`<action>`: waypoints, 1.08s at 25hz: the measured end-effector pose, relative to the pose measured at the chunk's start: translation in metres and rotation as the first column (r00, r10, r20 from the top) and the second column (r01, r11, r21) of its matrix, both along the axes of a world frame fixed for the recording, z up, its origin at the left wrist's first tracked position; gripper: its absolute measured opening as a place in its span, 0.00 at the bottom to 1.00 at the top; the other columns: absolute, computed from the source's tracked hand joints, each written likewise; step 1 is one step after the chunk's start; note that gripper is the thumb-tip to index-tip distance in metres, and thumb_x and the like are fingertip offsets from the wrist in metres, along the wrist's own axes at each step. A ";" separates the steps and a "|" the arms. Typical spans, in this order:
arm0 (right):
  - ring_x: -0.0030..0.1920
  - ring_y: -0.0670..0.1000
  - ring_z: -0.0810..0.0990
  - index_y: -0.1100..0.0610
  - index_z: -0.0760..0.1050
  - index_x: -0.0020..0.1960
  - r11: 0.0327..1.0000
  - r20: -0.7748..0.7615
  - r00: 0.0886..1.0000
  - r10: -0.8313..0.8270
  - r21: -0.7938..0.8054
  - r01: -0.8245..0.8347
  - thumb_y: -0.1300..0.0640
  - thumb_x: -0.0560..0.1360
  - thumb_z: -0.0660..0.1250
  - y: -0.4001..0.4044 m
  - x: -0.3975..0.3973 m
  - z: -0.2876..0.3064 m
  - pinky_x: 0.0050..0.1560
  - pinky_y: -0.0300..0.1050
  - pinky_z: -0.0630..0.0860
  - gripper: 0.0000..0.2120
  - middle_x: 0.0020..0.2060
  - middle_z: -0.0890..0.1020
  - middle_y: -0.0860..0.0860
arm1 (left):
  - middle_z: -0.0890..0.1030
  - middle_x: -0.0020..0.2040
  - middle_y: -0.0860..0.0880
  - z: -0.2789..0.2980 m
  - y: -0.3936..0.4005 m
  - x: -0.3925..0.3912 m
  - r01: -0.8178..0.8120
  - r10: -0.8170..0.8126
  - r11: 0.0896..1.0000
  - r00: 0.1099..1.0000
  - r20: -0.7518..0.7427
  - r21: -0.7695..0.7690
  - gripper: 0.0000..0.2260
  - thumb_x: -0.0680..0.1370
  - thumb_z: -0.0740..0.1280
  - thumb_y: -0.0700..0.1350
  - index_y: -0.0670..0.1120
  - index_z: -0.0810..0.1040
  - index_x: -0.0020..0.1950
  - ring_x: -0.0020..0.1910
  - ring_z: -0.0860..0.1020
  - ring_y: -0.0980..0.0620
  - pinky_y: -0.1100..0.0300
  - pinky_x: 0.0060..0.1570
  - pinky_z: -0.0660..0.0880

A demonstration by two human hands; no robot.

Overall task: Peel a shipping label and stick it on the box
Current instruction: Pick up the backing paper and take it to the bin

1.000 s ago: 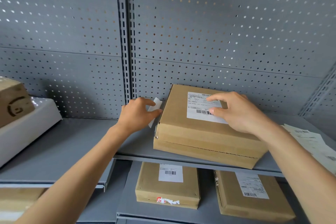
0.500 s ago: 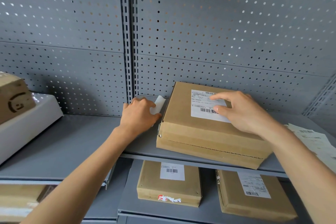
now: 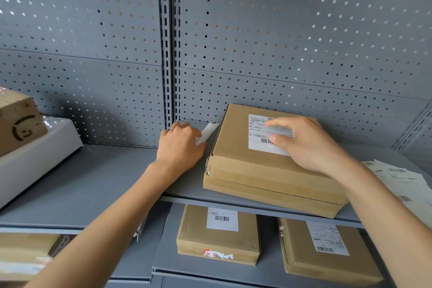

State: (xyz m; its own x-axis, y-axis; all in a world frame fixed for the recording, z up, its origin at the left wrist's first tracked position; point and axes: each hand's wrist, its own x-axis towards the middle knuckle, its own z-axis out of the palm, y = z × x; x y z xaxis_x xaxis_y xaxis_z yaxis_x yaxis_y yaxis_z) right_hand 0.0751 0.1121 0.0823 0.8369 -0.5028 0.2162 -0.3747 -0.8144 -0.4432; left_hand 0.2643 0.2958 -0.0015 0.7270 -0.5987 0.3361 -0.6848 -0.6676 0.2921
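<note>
A grey metal shelf (image 3: 93, 184) with a perforated back panel (image 3: 280, 42) fills the view. At 3 o'clock from centre on it sits a brown cardboard box (image 3: 268, 177), flat and rectangular. The right hand (image 3: 311, 145) lies on its top, fingers spread and pressing a white shipping label (image 3: 258, 132) flat. At 9 o'clock of the box, the left hand (image 3: 180, 147) is curled closed around a white backing strip (image 3: 208, 132). Loose label sheets (image 3: 402, 184) lie at the box's 3 o'clock; two labelled boxes (image 3: 218, 234) rest on the shelf below.
</note>
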 end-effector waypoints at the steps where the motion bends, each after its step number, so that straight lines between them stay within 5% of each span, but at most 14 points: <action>1: 0.70 0.51 0.70 0.43 0.76 0.68 1.000 -0.001 1.000 -0.001 0.001 0.001 0.52 0.81 0.66 0.000 0.000 0.000 0.56 0.42 0.65 0.17 0.70 0.76 0.47 | 0.71 0.37 0.49 -0.001 0.000 0.002 -0.006 0.006 1.000 1.000 0.012 -0.007 0.10 0.75 0.65 0.44 0.49 0.69 0.35 0.42 0.70 0.44 0.49 0.48 0.73; 11: 0.72 0.52 0.68 0.44 0.76 0.69 1.000 -0.019 1.000 -0.008 0.021 0.008 0.51 0.81 0.65 0.003 -0.003 0.000 0.59 0.43 0.65 0.17 0.70 0.75 0.49 | 0.74 0.39 0.51 0.014 0.007 0.008 -0.040 0.064 0.981 0.991 0.119 -0.190 0.10 0.78 0.65 0.45 0.49 0.86 0.51 0.40 0.70 0.47 0.53 0.44 0.68; 17: 0.72 0.51 0.70 0.43 0.67 0.75 1.000 0.023 1.000 0.014 0.012 -0.014 0.47 0.80 0.64 0.007 -0.005 0.010 0.65 0.47 0.67 0.24 0.72 0.73 0.45 | 0.83 0.42 0.49 0.061 0.009 -0.007 0.135 0.008 0.903 0.944 0.329 -0.407 0.09 0.79 0.67 0.44 0.49 0.87 0.53 0.42 0.76 0.44 0.49 0.43 0.71; 19: 0.73 0.53 0.68 0.41 0.58 0.79 1.000 0.032 0.999 0.001 -0.003 -0.001 0.46 0.80 0.64 0.009 -0.007 0.015 0.69 0.52 0.66 0.29 0.76 0.68 0.47 | 0.82 0.42 0.50 0.077 0.004 -0.016 0.196 -0.022 0.884 0.925 0.379 -0.425 0.09 0.79 0.67 0.45 0.49 0.87 0.53 0.42 0.76 0.44 0.50 0.43 0.69; 22: 0.79 0.53 0.57 0.36 0.44 0.80 1.000 0.115 0.993 -0.007 0.002 0.006 0.46 0.80 0.64 0.014 -0.014 0.024 0.76 0.58 0.58 0.37 0.81 0.48 0.43 | 0.83 0.43 0.50 0.092 -0.005 -0.028 0.312 -0.102 0.860 0.880 0.463 -0.404 0.09 0.79 0.68 0.45 0.49 0.87 0.54 0.42 0.76 0.45 0.51 0.42 0.67; 27: 0.80 0.48 0.48 0.38 0.51 0.80 0.998 0.253 0.967 -0.015 -0.061 0.031 0.51 0.80 0.66 0.009 -0.028 0.035 0.76 0.56 0.53 0.35 0.81 0.46 0.42 | 0.84 0.47 0.51 0.100 -0.021 -0.040 0.461 -0.236 0.823 0.810 0.537 -0.333 0.09 0.79 0.70 0.46 0.48 0.86 0.57 0.46 0.78 0.46 0.54 0.44 0.62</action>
State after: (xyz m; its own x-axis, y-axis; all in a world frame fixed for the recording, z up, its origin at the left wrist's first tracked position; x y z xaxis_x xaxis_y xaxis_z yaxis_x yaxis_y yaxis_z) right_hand 0.0473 0.1214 0.1177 0.7398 -0.4992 0.4511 -0.2764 -0.8367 -0.4727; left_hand 0.2242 0.2744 0.0986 0.1910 -0.4903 0.8504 -0.9682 -0.2364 0.0812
